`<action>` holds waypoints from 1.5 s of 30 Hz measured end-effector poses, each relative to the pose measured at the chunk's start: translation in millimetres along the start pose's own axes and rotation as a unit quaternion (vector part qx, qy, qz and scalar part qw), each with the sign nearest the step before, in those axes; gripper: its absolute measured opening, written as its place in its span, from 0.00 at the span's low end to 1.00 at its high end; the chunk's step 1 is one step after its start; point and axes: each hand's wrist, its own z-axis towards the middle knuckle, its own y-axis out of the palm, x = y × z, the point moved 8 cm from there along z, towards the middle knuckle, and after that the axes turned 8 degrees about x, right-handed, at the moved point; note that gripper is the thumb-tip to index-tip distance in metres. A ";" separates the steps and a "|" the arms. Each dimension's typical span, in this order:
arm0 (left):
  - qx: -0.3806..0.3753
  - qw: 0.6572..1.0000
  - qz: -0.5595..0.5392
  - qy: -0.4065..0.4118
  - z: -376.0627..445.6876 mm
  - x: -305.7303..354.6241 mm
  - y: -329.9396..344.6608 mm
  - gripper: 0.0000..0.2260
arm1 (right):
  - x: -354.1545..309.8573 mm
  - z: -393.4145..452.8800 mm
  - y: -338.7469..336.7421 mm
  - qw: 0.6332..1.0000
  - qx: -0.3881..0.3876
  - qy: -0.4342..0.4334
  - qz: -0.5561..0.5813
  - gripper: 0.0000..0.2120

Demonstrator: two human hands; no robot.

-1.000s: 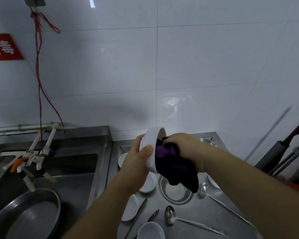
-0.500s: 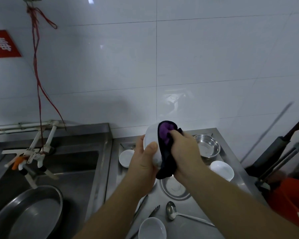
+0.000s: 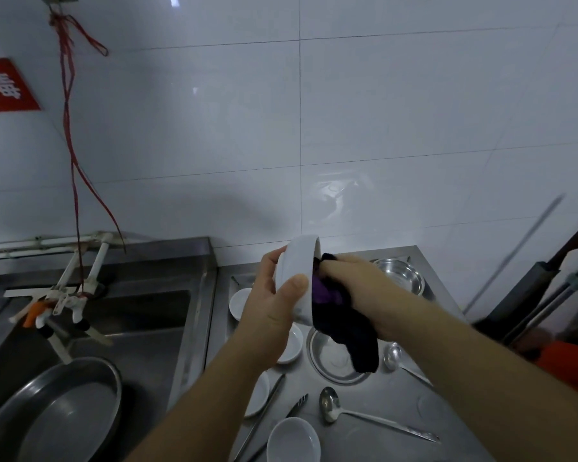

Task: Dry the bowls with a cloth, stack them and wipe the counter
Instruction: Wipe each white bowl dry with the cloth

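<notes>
Two hands work: left hand (image 3: pixel 267 315) grips one white bowl (image 3: pixel 297 271), right hand (image 3: pixel 351 281) grips one dark cloth (image 3: pixel 341 325) inside it.

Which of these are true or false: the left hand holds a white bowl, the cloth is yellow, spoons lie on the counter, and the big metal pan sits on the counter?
1. The left hand holds a white bowl. True.
2. The cloth is yellow. False: it is dark with purple, gripped by the right hand.
3. Spoons lie on the counter. True.
4. The big metal pan sits on the counter. False: it is in the sink.
</notes>
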 end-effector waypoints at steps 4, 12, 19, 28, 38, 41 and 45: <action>0.003 0.999 -0.036 -0.008 -5.7 -4.8 5.8 0.40 | 21.7 3.9 2.1 0.957 0.064 0.067 0.276 0.12; 0.025 0.992 0.118 0.043 -12.3 -9.8 2.6 0.35 | 29.8 5.9 7.7 0.959 0.076 0.106 0.251 0.17; -0.067 0.931 0.339 0.121 -7.4 7.0 -2.0 0.41 | 43.4 7.0 -5.7 0.940 0.036 0.110 0.322 0.23; -0.009 0.965 0.261 0.016 0.7 -1.1 -18.5 0.32 | 46.5 9.6 -4.5 0.922 0.040 0.076 0.378 0.28; 0.056 0.953 -0.220 -0.201 -20.9 -56.2 -15.8 0.15 | 72.3 17.7 -10.6 0.918 0.058 0.083 0.383 0.30; 0.080 0.938 -0.284 -0.181 -13.3 -46.4 -18.1 0.16 | 85.8 17.0 -10.3 0.935 0.085 0.101 0.328 0.35; 0.093 0.946 -0.272 -0.150 -3.9 -30.1 -25.0 0.21 | 110.2 15.4 -20.7 0.940 0.165 0.152 0.258 0.33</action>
